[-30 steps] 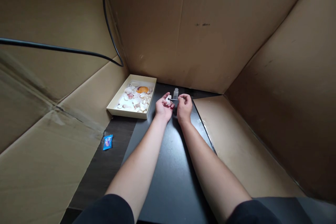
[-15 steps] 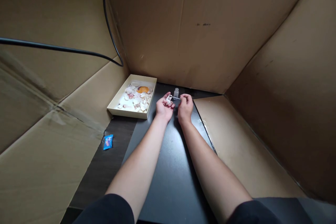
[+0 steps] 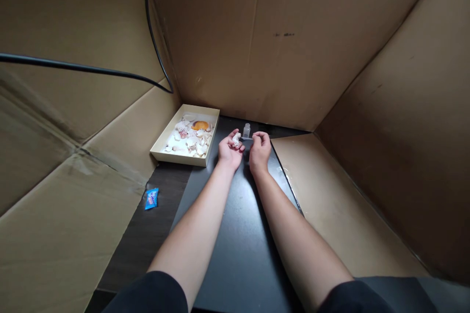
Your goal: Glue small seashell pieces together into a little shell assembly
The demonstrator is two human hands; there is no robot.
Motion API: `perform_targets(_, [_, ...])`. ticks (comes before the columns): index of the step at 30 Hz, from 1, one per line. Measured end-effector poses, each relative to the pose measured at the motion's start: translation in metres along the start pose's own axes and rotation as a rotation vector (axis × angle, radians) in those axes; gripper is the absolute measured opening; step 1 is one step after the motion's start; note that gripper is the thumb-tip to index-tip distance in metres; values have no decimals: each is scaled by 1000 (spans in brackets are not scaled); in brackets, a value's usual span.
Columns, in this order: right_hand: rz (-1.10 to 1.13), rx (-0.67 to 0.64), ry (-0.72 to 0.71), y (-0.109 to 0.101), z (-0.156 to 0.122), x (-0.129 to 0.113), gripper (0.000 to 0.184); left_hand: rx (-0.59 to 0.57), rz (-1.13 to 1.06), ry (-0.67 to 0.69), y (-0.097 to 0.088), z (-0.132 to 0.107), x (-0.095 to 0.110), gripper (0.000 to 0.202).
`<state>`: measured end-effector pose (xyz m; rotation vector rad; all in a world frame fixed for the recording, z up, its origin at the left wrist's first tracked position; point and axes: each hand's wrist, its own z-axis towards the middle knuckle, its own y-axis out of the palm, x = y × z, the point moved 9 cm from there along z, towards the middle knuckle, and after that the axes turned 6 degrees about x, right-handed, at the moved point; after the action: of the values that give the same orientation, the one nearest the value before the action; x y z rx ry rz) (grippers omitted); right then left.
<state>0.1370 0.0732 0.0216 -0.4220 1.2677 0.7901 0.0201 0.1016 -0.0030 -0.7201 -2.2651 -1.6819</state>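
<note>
My left hand is turned palm up, with its fingers curled round a small whitish seashell. Between the fingertips of my right hand is a thin pale stick. The stick points left, and its tip is close to the shell; whether they touch I cannot tell. Just behind the stick, a small clear bottle stands upright, without a cap on its neck.
A cream box to the left holds several pale shells and one orange piece. A small blue packet lies on the dark table. Cardboard walls enclose the space, and a black cable hangs at upper left.
The stick's tip has shifted slightly down and away from the top of the shell. Both hands have stayed nearly in place.
</note>
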Motion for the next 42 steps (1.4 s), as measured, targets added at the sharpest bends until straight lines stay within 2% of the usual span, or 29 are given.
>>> perform_targets(14, [-9, 25, -19, -2, 1, -1, 16, 1, -5, -8, 2, -2, 0, 39])
perform_targets(18, [21, -3, -4, 0, 0, -2, 17, 7, 2, -7, 2, -2, 0, 40])
perform_targets(22, [34, 37, -6, -3, -1, -4, 15, 8, -2, -7, 2, -2, 0, 40])
perform_targets(27, [48, -3, 11, 0, -1, -3, 15, 12, -2, -6, 1, -2, 0, 41])
perform_targets(31, [21, 39, -11, -4, -1, -5, 13, 2, 8, -4, 2, -1, 0, 41])
perform_targets(35, [39, -9, 11, 0, -2, -4, 14, 19, 16, 0, 0, 0, -1, 41])
perform_targets(42, [50, -20, 20, 2, -1, -2, 15, 23, 8, 7, -1, 0, 0, 41])
